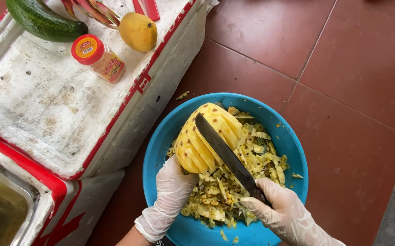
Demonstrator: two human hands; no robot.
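Red floor tiles (352,68) under everything, round blue plastic basin (159,141) sitting on them. Over the basin, gloved right hand (286,212) clamps the long dark knife (225,152), blade angled into the peeled yellow pineapple (204,139) so scraps drop inside. Gloved left hand (172,189) cups it steady. Beyond the basin: white foam cooler lid (47,100), red-capped spice jar (99,57), mango (138,31), cucumber (42,20).

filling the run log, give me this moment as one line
left hand: holds peeled pineapple | right hand: grips knife, blade on pineapple | below: blue basin of peel scraps
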